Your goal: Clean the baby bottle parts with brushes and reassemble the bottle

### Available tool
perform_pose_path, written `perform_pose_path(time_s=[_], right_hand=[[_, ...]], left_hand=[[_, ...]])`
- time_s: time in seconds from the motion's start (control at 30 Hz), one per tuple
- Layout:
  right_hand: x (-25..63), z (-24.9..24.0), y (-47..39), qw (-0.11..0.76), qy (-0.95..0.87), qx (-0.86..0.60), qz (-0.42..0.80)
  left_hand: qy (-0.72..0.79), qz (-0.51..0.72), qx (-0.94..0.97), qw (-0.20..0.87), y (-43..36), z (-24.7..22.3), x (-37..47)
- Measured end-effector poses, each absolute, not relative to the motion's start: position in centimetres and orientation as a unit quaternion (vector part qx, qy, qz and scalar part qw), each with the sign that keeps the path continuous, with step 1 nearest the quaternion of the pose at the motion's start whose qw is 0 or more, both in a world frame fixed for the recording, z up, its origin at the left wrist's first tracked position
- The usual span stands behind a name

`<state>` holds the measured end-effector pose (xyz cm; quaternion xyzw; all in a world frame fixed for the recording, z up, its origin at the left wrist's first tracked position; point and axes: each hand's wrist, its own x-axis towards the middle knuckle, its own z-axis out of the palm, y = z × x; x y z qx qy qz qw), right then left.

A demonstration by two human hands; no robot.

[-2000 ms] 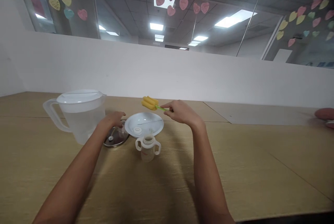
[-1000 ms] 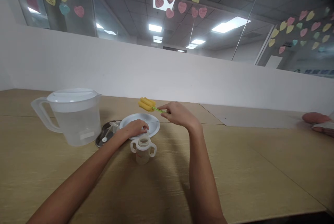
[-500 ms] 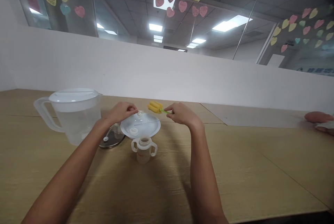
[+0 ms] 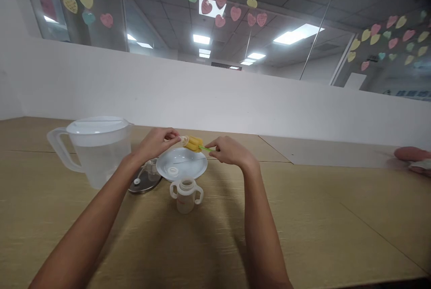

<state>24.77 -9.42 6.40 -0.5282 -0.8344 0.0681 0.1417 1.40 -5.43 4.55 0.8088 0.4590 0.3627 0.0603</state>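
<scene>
My left hand [image 4: 161, 142] pinches a small clear nipple-like piece [image 4: 184, 140] above the back of a white bowl [image 4: 163, 166]. A yellow sponge brush [image 4: 194, 144] has its head against that piece; my right hand [image 4: 225, 150] is closed on its green handle [image 4: 208, 149]. In the bowl lie a white ring [image 4: 173, 171] and a thin rod [image 4: 188, 161]. A two-handled bottle [image 4: 186, 199], with its top open, stands in front of the bowl.
A lidded pitcher of clear liquid [image 4: 101, 159] stands at the left. Beside it a dark round plate [image 4: 144, 186] holds a clear cap [image 4: 152, 170] and a tube with a white end [image 4: 137, 181]. A reddish object [image 4: 411, 153] lies far right.
The yellow brush has moved left and slightly down with my right hand and now meets the clear piece in my left hand. The camera view has shifted slightly.
</scene>
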Motion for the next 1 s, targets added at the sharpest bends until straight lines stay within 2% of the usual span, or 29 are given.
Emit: perform_pose_path(time_s=[0.47,1.0], right_hand=[[24.72,6.44,-9.67,0.141,-0.83,-0.538,0.045],[24.62,6.69,-10.06,0.144,-0.824,-0.546,0.055]], left_hand=[[0.45,0.324,0.83,0.067,-4.63,4.02,1.23],[0.459,0.281,0.843,0.015,-4.67,4.14,1.12]])
